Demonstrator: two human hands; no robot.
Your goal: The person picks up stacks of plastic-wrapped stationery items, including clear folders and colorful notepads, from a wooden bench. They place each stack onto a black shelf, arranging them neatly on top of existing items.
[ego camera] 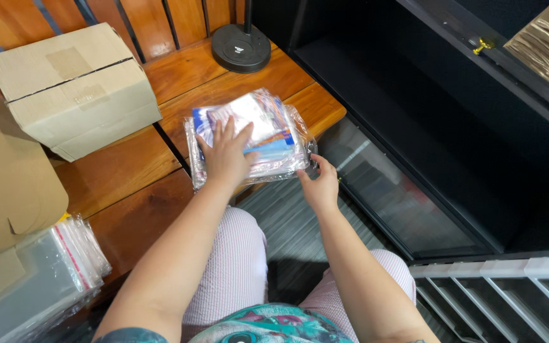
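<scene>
A stack of clear plastic-wrapped packets (258,136) lies at the wooden bench's (128,171) front edge. The left hand (227,155) presses flat on top, fingers spread; the right hand (319,184) pinches the right corner. It looks light, floppy and slippery, best gripped from both sides.

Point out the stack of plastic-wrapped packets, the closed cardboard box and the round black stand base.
stack of plastic-wrapped packets (274,136), head view, its top right.
closed cardboard box (65,82), head view, its top.
round black stand base (241,47), head view, its disc.
</scene>
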